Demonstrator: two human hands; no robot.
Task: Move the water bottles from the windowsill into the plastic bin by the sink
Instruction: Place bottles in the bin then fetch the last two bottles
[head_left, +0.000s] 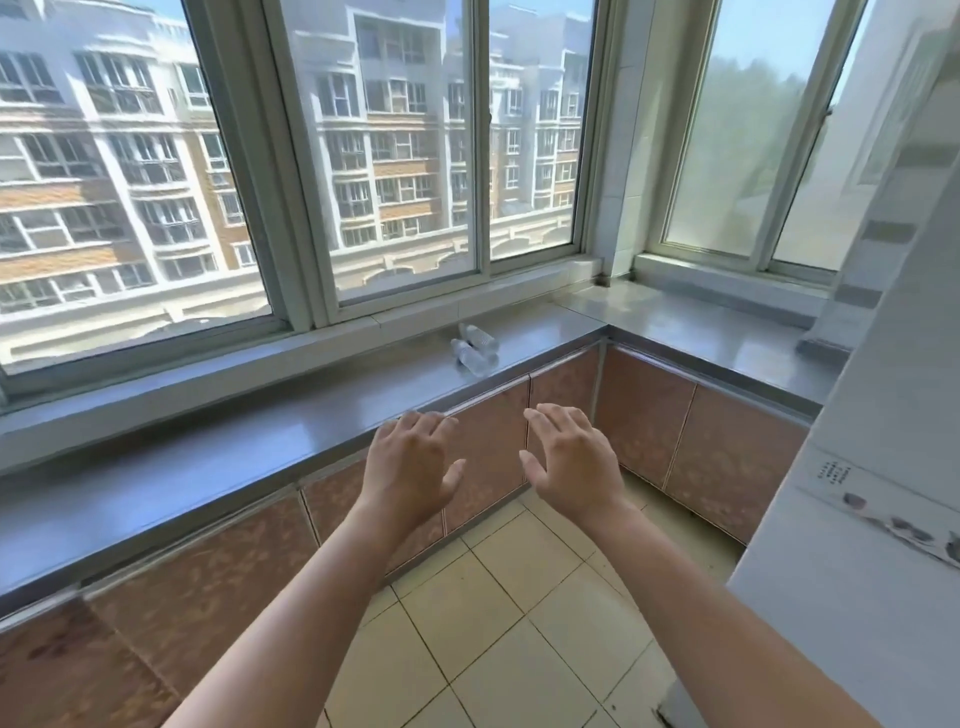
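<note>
My left hand (410, 462) and my right hand (576, 457) are both stretched out in front of me, palms down, side by side and apart from each other. The fingers (431, 421) of my left hand are spread and slightly curled, holding nothing; the fingers of my right hand are spread the same way and also empty. Both hands hang in the air in front of the near edge of the grey worktop (234, 457), above the brown cabinet doors (488, 441) and the tiled floor (519, 623).

The two water bottles (475, 349) lie on their sides on the worktop, touching each other, close to its back edge under the window (405, 156) and near the inner corner where the worktop turns to the right. They are well apart from my hands. Their details are blurred.
</note>
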